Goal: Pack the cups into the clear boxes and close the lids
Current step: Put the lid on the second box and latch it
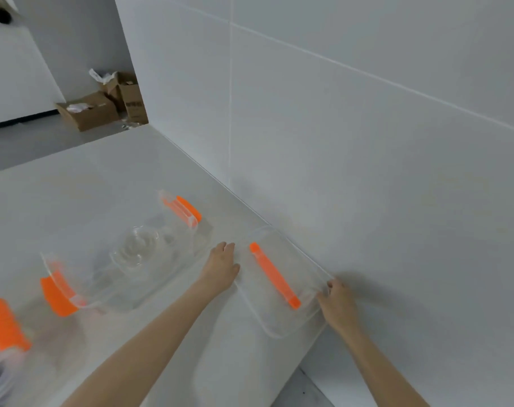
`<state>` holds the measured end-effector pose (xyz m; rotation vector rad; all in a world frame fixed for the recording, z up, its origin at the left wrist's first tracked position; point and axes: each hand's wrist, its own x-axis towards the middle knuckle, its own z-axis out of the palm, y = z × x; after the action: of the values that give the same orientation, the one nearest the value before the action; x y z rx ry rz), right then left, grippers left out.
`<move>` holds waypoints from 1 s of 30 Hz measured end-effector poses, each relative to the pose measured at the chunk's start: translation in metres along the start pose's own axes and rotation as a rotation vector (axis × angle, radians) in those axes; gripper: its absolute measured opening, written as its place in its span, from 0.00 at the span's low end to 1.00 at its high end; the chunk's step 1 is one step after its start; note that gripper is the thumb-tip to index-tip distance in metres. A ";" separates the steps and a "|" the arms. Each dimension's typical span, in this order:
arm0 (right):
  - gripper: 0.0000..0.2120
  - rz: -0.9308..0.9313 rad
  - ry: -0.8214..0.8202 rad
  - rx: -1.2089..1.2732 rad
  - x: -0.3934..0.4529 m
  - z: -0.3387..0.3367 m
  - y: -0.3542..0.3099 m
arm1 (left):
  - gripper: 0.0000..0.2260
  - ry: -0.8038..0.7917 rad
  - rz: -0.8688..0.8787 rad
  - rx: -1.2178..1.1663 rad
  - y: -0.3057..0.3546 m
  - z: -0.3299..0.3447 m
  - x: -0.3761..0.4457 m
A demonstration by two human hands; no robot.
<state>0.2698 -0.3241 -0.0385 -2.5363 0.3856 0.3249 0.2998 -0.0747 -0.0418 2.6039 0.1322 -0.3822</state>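
A clear lid [291, 257] with an orange handle strip lies flat on the white counter beside the wall. My left hand [222, 267] rests on its left edge, fingers together. My right hand [338, 304] pinches its right edge. To the left stands an open clear box [103, 286] with orange latches at both ends; clear glass cups [136, 248] sit inside it. Another clear box with an orange latch [3, 324] shows partly at the far left edge.
The white counter [88, 195] runs along a tiled wall [338, 127] on the right. Its front edge drops to a grey floor at the lower right. Cardboard boxes [103, 104] sit on the floor far behind.
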 end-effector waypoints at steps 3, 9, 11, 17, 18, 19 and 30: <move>0.10 -0.049 0.034 0.036 0.004 0.000 0.000 | 0.22 0.063 -0.037 0.011 0.003 0.003 0.013; 0.08 0.004 0.045 0.131 0.016 0.003 0.000 | 0.25 0.134 -0.119 -0.159 0.004 -0.002 0.013; 0.10 0.013 0.098 0.199 0.021 -0.002 0.001 | 0.24 0.197 -0.139 -0.269 0.008 -0.014 0.007; 0.10 0.090 -0.026 0.862 0.027 -0.035 -0.022 | 0.14 0.390 -0.009 -0.484 0.022 -0.085 -0.034; 0.12 0.075 -0.103 0.987 0.026 -0.040 -0.032 | 0.12 0.417 0.034 -0.507 0.021 -0.099 -0.043; 0.12 0.049 -0.173 1.092 0.027 -0.046 -0.043 | 0.11 0.442 0.082 -0.536 0.020 -0.112 -0.052; 0.20 -0.084 -0.696 1.445 0.027 -0.070 -0.176 | 0.18 0.897 0.393 -0.341 -0.036 -0.183 -0.130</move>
<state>0.3647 -0.2262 0.0954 -0.9377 0.1200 0.5789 0.2148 0.0437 0.1328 2.1958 -0.0185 0.8769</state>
